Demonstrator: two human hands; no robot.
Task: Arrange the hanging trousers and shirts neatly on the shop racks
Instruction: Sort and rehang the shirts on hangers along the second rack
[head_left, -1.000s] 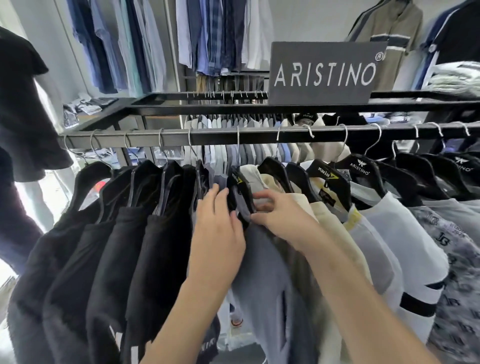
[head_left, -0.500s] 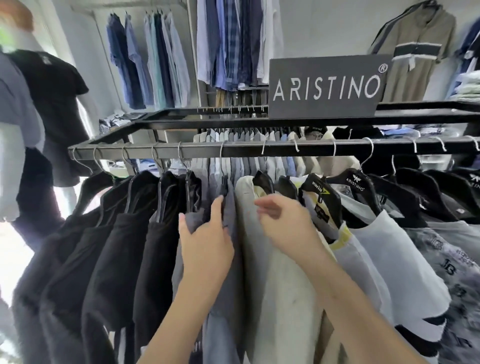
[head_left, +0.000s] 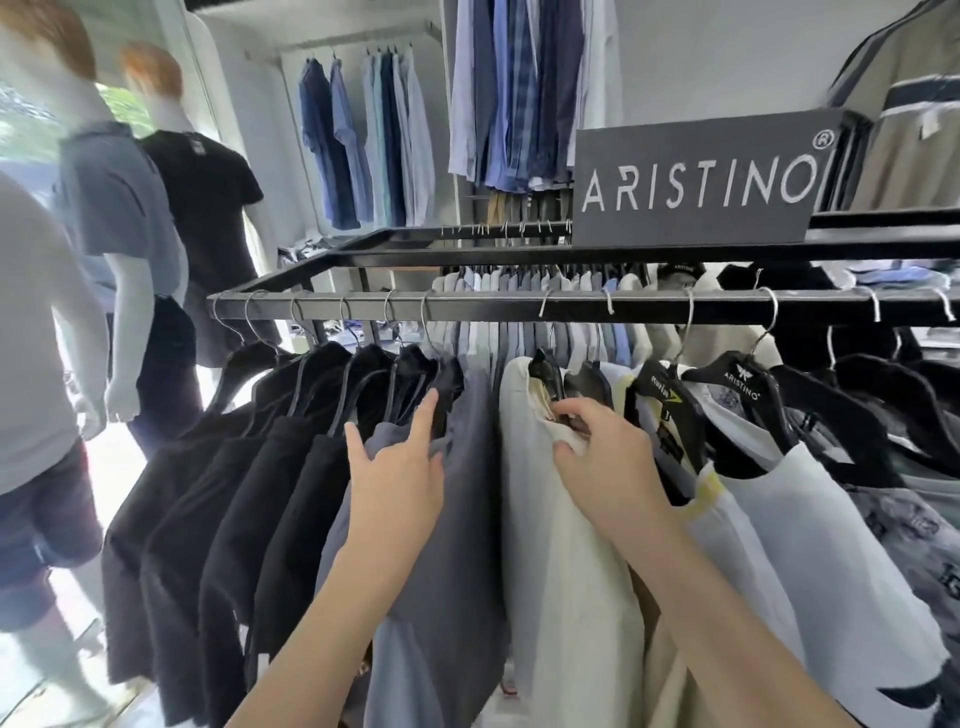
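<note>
A black metal rail (head_left: 493, 310) carries hangers with clothes. At its left hang several black garments (head_left: 234, 493), then a grey-blue garment (head_left: 457, 519), a cream shirt (head_left: 550, 545) and white shirts (head_left: 810, 530) further right. My left hand (head_left: 395, 483) lies flat with straight fingers against the grey-blue garment's shoulder, beside the black ones. My right hand (head_left: 602, 457) has its fingers curled on the collar of the cream shirt, just under its black hanger (head_left: 545, 371).
Mannequins (head_left: 119, 234) in shirts and shorts stand at the left by the bright window. An ARISTINO sign (head_left: 696, 187) sits on the rack's upper frame. Blue shirts (head_left: 519, 93) hang on the back wall; a second row of garments hangs behind the front rail.
The view has swung left and up, bringing the mannequins in. My left hand slid the grey-blue garment toward the black ones, and my right hand moved from the grey hanger onto the cream shirt's collar.
</note>
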